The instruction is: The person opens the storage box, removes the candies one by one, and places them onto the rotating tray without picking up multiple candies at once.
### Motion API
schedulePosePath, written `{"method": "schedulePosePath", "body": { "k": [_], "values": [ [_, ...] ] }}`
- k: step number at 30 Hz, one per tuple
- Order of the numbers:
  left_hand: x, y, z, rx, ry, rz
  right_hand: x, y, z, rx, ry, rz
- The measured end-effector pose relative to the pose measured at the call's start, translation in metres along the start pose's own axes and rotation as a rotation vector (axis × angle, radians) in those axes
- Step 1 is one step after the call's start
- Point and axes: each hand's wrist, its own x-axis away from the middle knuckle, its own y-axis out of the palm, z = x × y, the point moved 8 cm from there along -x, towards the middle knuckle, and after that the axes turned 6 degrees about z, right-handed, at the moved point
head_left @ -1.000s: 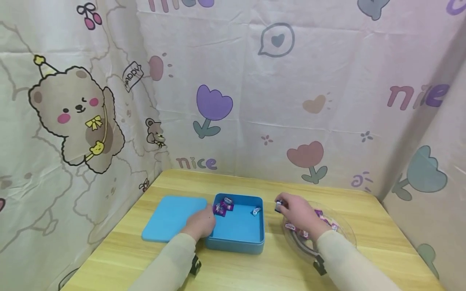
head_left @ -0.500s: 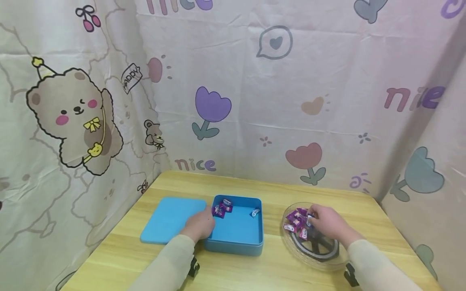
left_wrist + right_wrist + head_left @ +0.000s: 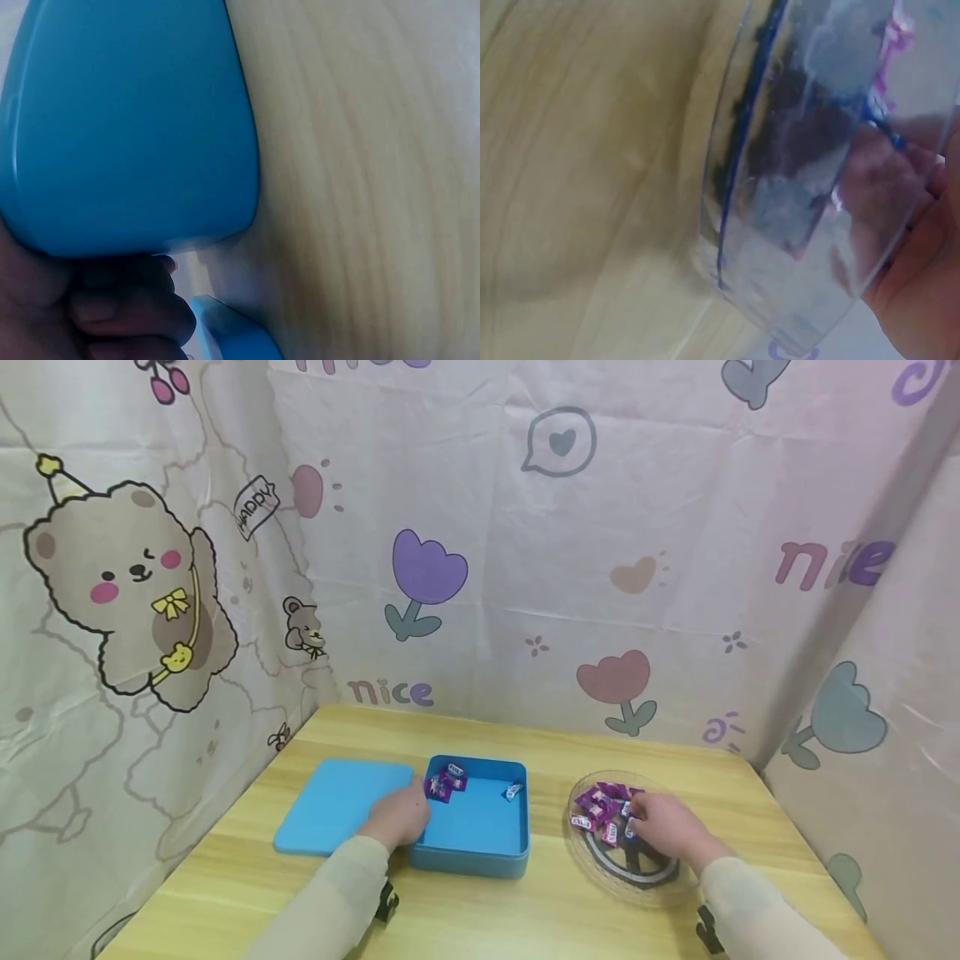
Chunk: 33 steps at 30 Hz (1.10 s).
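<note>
My left hand (image 3: 401, 814) grips the left wall of a square blue box (image 3: 470, 865); in the left wrist view its curled fingers (image 3: 139, 311) lie against the box's side. Inside the box, several purple-wrapped candies (image 3: 438, 787) lie in the far left corner and a blue-and-white candy (image 3: 513, 791) near the right wall. My right hand (image 3: 663, 825) is over a clear round dish (image 3: 592, 875), pinching a blue-and-white wrapped candy (image 3: 632, 830) at its fingertips. Purple candies (image 3: 597, 804) and white-labelled ones (image 3: 581, 822) lie beside it. The dish wall blurs the fingertips in the right wrist view.
A flat light-blue lid (image 3: 337, 810) lies on the wooden table (image 3: 517, 927) left of the box. A patterned cloth (image 3: 517, 635) hangs behind the table and on both sides. A dark and grey ring pattern (image 3: 637, 870) shows in the dish.
My right hand has moved right with a candy, from between box and dish to inside the dish, then shifted slightly there. My left hand stays at the box. The head view has turned slightly right.
</note>
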Motion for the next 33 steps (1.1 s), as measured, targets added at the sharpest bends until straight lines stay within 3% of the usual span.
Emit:
{"method": "schedulePosePath", "body": {
  "k": [8,18,24,33],
  "values": [
    [0.002,-0.003,0.002,0.008,0.001,0.007,0.0,0.003,0.002,0.069,0.041,-0.009],
    [0.003,-0.001,0.0,0.011,0.005,0.009,-0.001,-0.002,0.002,0.03,0.052,0.001],
    [0.0,-0.002,-0.001,0.002,-0.007,0.01,-0.006,-0.014,-0.011,0.035,0.011,0.019],
    [0.0,0.001,-0.002,-0.011,-0.008,0.003,-0.016,-0.014,-0.043,0.004,-0.027,0.022]
  ]
}}
